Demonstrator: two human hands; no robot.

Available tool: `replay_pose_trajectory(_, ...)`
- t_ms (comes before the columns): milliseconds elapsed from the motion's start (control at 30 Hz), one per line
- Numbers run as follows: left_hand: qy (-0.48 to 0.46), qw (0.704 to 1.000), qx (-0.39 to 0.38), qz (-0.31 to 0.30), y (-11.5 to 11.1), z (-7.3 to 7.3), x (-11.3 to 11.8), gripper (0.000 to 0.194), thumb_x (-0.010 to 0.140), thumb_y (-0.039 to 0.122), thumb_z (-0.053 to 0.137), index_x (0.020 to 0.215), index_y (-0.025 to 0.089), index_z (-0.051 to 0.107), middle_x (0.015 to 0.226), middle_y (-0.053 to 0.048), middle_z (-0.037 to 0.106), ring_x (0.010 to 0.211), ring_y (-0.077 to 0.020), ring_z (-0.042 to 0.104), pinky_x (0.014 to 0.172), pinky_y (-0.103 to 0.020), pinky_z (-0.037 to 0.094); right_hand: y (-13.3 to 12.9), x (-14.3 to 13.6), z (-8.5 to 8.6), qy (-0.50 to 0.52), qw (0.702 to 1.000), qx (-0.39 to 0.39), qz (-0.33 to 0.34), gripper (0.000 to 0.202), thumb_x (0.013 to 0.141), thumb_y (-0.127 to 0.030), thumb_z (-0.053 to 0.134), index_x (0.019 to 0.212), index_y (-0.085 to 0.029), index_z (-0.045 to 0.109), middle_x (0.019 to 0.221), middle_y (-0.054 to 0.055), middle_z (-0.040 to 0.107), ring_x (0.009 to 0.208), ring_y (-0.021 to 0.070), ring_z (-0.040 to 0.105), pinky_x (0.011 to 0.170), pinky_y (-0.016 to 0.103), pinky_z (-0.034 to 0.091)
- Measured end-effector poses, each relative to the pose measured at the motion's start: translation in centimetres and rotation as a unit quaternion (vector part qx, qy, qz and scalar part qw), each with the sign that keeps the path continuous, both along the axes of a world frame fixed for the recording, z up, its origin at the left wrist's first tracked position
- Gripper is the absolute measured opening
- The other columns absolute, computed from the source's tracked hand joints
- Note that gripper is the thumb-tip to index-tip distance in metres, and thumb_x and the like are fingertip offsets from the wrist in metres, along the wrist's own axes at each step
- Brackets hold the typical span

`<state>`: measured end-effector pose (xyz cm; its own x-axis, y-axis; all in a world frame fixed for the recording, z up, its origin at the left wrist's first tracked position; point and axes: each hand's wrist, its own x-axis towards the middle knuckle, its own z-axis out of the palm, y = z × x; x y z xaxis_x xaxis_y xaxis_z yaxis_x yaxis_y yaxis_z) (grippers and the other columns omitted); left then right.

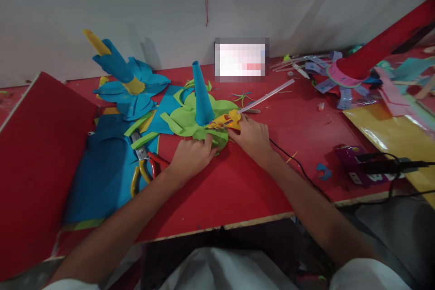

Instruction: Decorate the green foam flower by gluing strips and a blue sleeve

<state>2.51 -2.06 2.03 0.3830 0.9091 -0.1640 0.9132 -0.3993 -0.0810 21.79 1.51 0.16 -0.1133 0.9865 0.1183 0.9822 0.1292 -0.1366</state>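
Note:
My right hand (250, 139) is wrapped round a yellow glue gun (227, 120) with a clear glue stick (268, 96) sticking out of its back. The gun's tip is at the foot of an upright blue paper cone (201, 97). That cone stands on a green petal-shaped sheet (183, 111). At the sheet's front edge, my left hand (195, 154) pinches the green sheet between thumb and fingers.
A blue and yellow paper flower (136, 84) stands at the back left. Scissors (142, 158) and pliers-like handles lie on blue sheets (98, 176). A red panel (41, 158) rises at left. At right are a purple box (363, 165), cables and a yellow sheet (384, 131).

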Motion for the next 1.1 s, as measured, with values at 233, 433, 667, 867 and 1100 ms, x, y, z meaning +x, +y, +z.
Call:
replay_pose_trajectory(233, -0.007, 1.000, -0.003, -0.001, 0.06, 0.00, -0.01, 0.050, 0.106, 0.049, 0.043, 0.133, 0.011, 0.061, 0.088, -0.020, 0.077, 0.086, -0.0373, 0.076, 0.067, -0.038, 0.052, 0.17, 0.15, -0.01, 0.001, 1.000, 0.000, -0.004, 0.044, 0.101, -0.050, 0.052, 0.132, -0.019, 0.061, 0.119, 0.012, 0.076, 0.091, 0.0274, 0.073, 0.066, 0.033, 0.042)
replay_pose_trajectory(433, -0.005, 1.000, 0.000, 0.002, 0.05, -0.09, -0.03, 0.050, 0.105, 0.049, 0.043, 0.132, 0.011, 0.061, 0.087, -0.020, 0.076, 0.086, -0.0376, 0.076, 0.066, -0.038, 0.052, 0.14, 0.10, -0.03, 0.001, 1.000, 0.003, -0.005, 0.044, 0.100, -0.047, 0.053, 0.133, -0.019, 0.060, 0.118, 0.012, 0.077, 0.091, 0.0281, 0.073, 0.067, 0.032, 0.043)
replay_pose_trajectory(667, 0.004, 1.000, 0.002, -0.003, 0.07, 0.00, -0.04, 0.052, 0.106, 0.050, 0.040, 0.133, 0.010, 0.061, 0.086, -0.020, 0.076, 0.086, -0.0368, 0.077, 0.065, -0.037, 0.051, 0.24, 0.16, 0.01, 0.003, 1.000, -0.012, -0.009, 0.046, 0.101, -0.049, 0.051, 0.133, -0.018, 0.060, 0.120, 0.014, 0.076, 0.094, 0.0273, 0.073, 0.069, 0.032, 0.044)
replay_pose_trajectory(867, 0.003, 1.000, -0.003, -0.002, 0.06, 0.19, 0.02, 0.052, 0.106, 0.050, 0.040, 0.132, 0.011, 0.061, 0.086, -0.020, 0.076, 0.085, -0.0374, 0.076, 0.064, -0.037, 0.050, 0.22, 0.14, -0.10, 0.001, 1.000, -0.004, -0.011, 0.044, 0.099, -0.046, 0.054, 0.132, -0.019, 0.062, 0.118, 0.012, 0.076, 0.090, 0.0279, 0.073, 0.069, 0.032, 0.043)
replay_pose_trajectory(1100, -0.002, 1.000, 0.004, -0.005, -0.04, 0.14, -0.08, 0.052, 0.106, 0.051, 0.039, 0.132, 0.011, 0.061, 0.084, -0.019, 0.075, 0.084, -0.0371, 0.076, 0.064, -0.037, 0.049, 0.59, 0.92, -0.24, 0.006, 1.000, -0.005, -0.024, 0.048, 0.097, -0.042, 0.056, 0.139, -0.020, 0.061, 0.115, 0.013, 0.077, 0.093, 0.0289, 0.073, 0.070, 0.033, 0.043)
